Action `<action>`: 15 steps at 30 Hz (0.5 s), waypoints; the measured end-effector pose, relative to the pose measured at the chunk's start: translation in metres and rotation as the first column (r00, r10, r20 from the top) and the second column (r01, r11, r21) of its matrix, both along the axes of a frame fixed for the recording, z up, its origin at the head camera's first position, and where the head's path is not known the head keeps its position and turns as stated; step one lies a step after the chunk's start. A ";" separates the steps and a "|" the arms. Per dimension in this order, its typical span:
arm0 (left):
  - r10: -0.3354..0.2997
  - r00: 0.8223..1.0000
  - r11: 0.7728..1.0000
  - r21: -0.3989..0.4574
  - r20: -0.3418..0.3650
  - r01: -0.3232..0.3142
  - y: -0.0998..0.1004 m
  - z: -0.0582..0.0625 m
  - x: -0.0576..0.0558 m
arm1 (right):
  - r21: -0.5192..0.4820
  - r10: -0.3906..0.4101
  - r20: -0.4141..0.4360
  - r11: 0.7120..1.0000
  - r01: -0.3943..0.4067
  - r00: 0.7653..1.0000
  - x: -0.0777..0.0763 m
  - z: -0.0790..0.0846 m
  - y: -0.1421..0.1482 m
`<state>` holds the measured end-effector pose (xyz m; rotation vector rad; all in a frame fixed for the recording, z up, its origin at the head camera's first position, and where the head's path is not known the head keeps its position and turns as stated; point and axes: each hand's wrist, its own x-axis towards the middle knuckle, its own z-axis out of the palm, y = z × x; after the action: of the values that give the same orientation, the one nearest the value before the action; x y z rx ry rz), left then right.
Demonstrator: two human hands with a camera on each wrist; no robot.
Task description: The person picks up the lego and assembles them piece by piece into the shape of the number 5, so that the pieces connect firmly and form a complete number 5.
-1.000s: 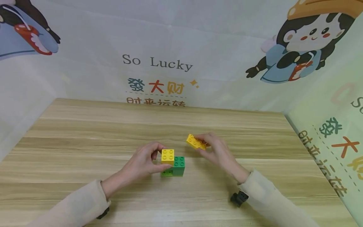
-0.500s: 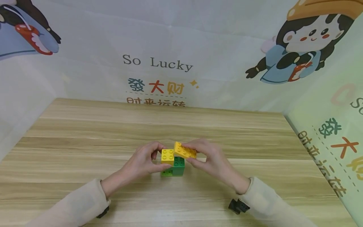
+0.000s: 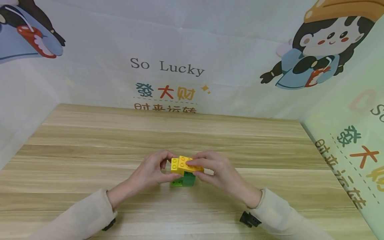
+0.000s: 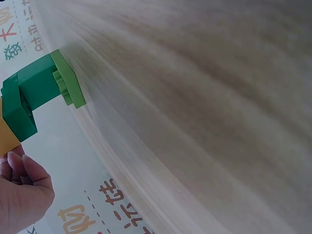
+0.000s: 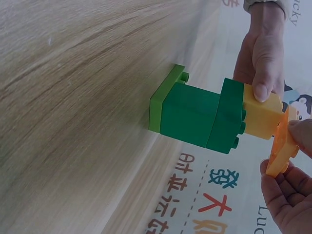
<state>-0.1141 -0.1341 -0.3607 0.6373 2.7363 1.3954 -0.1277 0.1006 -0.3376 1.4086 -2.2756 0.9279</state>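
A stack of toy building bricks stands on the table: a light green plate [image 5: 156, 113] at the base, a green brick [image 5: 189, 114] on it, a second green brick [image 5: 225, 117] above, and a yellow brick [image 5: 261, 116] on top, offset to the left. My left hand [image 3: 150, 168] holds the yellow brick, thumb in front and fingers behind. Between thumb and fingers, my right hand [image 3: 220, 170] pinches a flat yellow-orange plate brick [image 5: 280, 144], studs up. It is tilted, and its left part overlaps the yellow brick in the head view. In the left wrist view the plate brick is out of sight.
The wooden table [image 3: 90, 140] stretches around the stack. A white printed backdrop [image 3: 168, 40] rises behind and on both sides. Black wrist devices [image 3: 250, 219] sit under the sleeve cuffs.
My right hand has moved left with the yellow-orange plate brick, from beside the stack to over its top. The left hand and the stack have stayed in place.
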 end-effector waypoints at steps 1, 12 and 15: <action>-0.001 1.000 1.000 0.000 -0.002 0.001 0.000 0.000 0.000 | 0.004 -0.002 -0.012 1.000 0.002 1.000 0.000 0.000 0.000; 0.002 1.000 1.000 0.001 -0.014 -0.002 0.001 0.000 0.000 | 0.020 -0.002 -0.073 1.000 0.004 0.997 0.001 0.002 -0.003; 0.008 1.000 1.000 -0.008 -0.018 -0.008 0.001 0.000 0.000 | 0.035 -0.003 -0.079 0.999 0.006 0.997 0.002 0.004 -0.004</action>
<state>-0.1137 -0.1333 -0.3604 0.6424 2.7599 1.3865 -0.1254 0.0967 -0.3339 1.4285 -2.2460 0.8197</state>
